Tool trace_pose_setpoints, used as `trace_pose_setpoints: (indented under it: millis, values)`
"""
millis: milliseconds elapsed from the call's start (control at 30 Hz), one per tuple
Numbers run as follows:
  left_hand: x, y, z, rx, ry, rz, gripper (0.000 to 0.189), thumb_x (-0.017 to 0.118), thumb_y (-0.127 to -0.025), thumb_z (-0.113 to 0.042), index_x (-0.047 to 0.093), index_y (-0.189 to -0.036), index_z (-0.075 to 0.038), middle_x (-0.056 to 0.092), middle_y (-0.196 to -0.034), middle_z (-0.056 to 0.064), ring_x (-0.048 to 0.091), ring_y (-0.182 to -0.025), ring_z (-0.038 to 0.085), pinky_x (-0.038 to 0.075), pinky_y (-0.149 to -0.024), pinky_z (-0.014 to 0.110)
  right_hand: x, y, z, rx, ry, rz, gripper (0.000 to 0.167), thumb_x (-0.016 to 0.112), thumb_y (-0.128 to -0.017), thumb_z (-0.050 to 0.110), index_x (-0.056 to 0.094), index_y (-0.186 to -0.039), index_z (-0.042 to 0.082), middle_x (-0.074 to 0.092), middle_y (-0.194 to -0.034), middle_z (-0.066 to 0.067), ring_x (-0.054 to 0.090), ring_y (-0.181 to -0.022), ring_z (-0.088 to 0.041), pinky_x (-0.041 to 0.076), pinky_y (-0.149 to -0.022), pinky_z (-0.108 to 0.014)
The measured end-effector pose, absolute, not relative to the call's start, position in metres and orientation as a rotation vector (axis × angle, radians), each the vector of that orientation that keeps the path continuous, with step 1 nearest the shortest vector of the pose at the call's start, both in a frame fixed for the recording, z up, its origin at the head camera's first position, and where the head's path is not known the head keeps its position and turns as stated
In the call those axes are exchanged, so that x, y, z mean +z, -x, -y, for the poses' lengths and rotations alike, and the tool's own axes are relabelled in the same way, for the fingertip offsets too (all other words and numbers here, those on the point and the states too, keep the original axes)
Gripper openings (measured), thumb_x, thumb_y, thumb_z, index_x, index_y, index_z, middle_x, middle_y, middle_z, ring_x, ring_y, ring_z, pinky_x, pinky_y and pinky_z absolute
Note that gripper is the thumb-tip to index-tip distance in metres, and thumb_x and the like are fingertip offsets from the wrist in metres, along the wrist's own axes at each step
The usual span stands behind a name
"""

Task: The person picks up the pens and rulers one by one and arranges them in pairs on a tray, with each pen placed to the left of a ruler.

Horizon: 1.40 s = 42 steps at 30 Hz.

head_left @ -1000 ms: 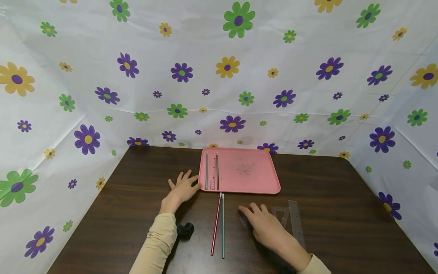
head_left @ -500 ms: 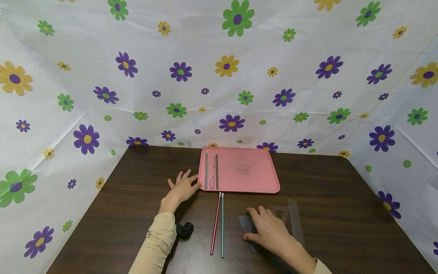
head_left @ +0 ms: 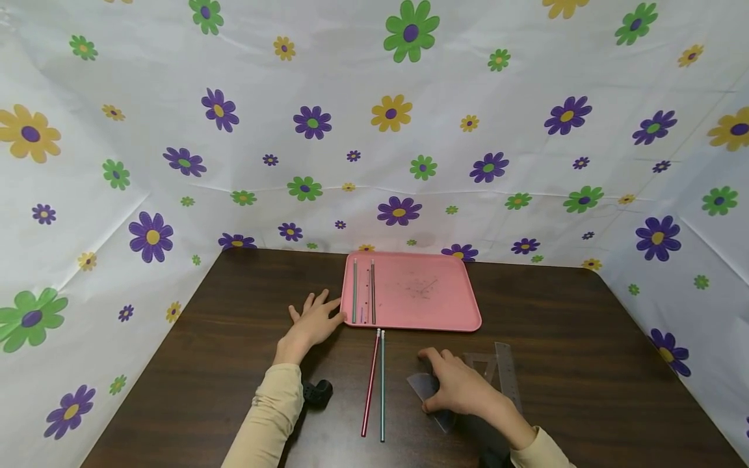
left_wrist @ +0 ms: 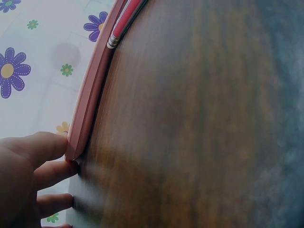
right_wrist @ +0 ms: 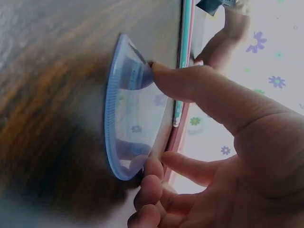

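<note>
My left hand [head_left: 310, 327] lies at the left front corner of a pink tray [head_left: 433, 305], fingers spread, thumb and index finger touching the tray's rim [left_wrist: 85, 114]. My right hand [head_left: 459, 383] grips a clear, bluish protractor [head_left: 426, 385] on the table. In the right wrist view, the thumb is at one end of the protractor [right_wrist: 111, 104] and the curled fingers are at the other, its curved edge facing away from the palm. Between the hands, a red pencil [head_left: 370, 390] and a teal pencil [head_left: 383, 390] lie side by side, eraser ends near the tray.
Inside the tray's left side are a green pencil [head_left: 354, 292], a dark pencil [head_left: 373, 292] and a slim dotted stick [head_left: 368, 286]. A clear ruler [head_left: 506, 374] and a clear set square [head_left: 473, 359] lie beyond my right hand. Flowered cloth [head_left: 351, 130] hangs behind the brown table [head_left: 562, 357].
My right hand has shifted from lying over the protractor to holding it between thumb and fingers, with more of the protractor now showing. My left hand stays at the tray corner.
</note>
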<state>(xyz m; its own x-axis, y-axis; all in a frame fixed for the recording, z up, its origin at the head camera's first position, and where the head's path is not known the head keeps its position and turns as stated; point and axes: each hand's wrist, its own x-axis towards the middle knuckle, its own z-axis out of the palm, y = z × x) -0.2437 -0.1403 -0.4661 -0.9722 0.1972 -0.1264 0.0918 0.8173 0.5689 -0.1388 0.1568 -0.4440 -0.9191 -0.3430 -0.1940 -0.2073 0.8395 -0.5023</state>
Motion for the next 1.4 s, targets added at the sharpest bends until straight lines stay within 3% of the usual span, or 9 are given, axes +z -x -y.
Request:
trace_pose_setpoints:
  millis: [133, 233, 467, 700, 1133, 1233, 1400]
  values:
    - [-0.4662, 0.2438, 0.1396, 0.859, -0.224, -2.822, 0.055, 0.050, -0.102, -0.041, 0.044, -0.152, -0.019, 0.019, -0.165, 0.016, 0.006, -0.153, 0.045, -0.010, -0.110, 0.077, -0.4439, 0.1406, -0.1585, -0.745, 0.455, -2.711, 0.089, 0.091, -0.064, 0.020, 0.048, -0.141, 0.008, 0.057, -0.104, -0.009, 0.054, -0.093, -0.025, 0.048, -0.069, -0.042]
    - [-0.4667, 0.2440, 0.1395, 0.856, -0.223, -2.825, 0.055, 0.050, -0.102, -0.041, 0.045, -0.151, -0.019, 0.020, -0.165, 0.017, 0.007, -0.153, 0.045, -0.010, -0.110, 0.077, -0.4437, 0.1406, -0.1586, -0.782, 0.476, -2.680, 0.082, 0.089, -0.066, 0.015, 0.051, -0.138, 0.007, 0.055, -0.107, -0.010, 0.053, -0.093, -0.024, 0.047, -0.072, -0.042]
    - [-0.4668, 0.2441, 0.1407, 0.862, -0.224, -2.824, 0.055, 0.050, -0.102, -0.041, 0.044, -0.152, -0.019, 0.019, -0.165, 0.016, 0.006, -0.153, 0.045, -0.011, -0.110, 0.077, -0.4439, 0.1382, -0.1545, -0.731, 0.505, -2.765, 0.056, 0.089, -0.064, 0.012, 0.065, -0.114, 0.010, 0.051, -0.104, -0.004, 0.046, -0.091, -0.022, 0.046, -0.075, -0.039]
    - [-0.4670, 0.2447, 0.1415, 0.858, -0.224, -2.826, 0.055, 0.050, -0.102, -0.041, 0.044, -0.152, -0.019, 0.019, -0.165, 0.016, 0.006, -0.153, 0.044, -0.011, -0.110, 0.077, -0.4412, 0.1397, -0.1528, -0.680, 0.460, -2.784, 0.067, 0.091, -0.062, 0.014, 0.058, -0.120, 0.013, 0.057, -0.108, -0.007, 0.046, -0.096, -0.024, 0.047, -0.073, -0.044]
    - [-0.4666, 0.2451, 0.1393, 0.841, -0.223, -2.828, 0.055, 0.050, -0.102, -0.043, 0.044, -0.152, -0.019, 0.019, -0.165, 0.016, 0.006, -0.153, 0.045, -0.010, -0.110, 0.077, -0.4459, 0.1449, -0.1554, -0.751, 0.520, -2.696, 0.089, 0.087, -0.061, 0.008, 0.047, -0.140, 0.006, 0.052, -0.119, -0.015, 0.047, -0.098, -0.027, 0.045, -0.075, -0.042]
    - [-0.4675, 0.2456, 0.1393, 0.833, -0.223, -2.831, 0.055, 0.050, -0.102, -0.043, 0.045, -0.152, -0.020, 0.019, -0.166, 0.015, 0.006, -0.153, 0.045, -0.010, -0.110, 0.077, -0.4449, 0.1445, -0.1562, -0.775, 0.539, -2.667, 0.079, 0.085, -0.064, 0.007, 0.052, -0.136, 0.004, 0.049, -0.110, -0.011, 0.049, -0.092, -0.024, 0.045, -0.072, -0.035]
    - [-0.4679, 0.2456, 0.1395, 0.835, -0.219, -2.832, 0.056, 0.050, -0.102, -0.043, 0.045, -0.151, -0.019, 0.020, -0.165, 0.015, 0.007, -0.153, 0.045, -0.010, -0.110, 0.077, -0.4434, 0.1460, -0.1601, -0.831, 0.578, -2.637, 0.051, 0.088, -0.068, 0.012, 0.063, -0.113, 0.010, 0.047, -0.101, -0.005, 0.050, -0.090, -0.018, 0.045, -0.075, -0.031]
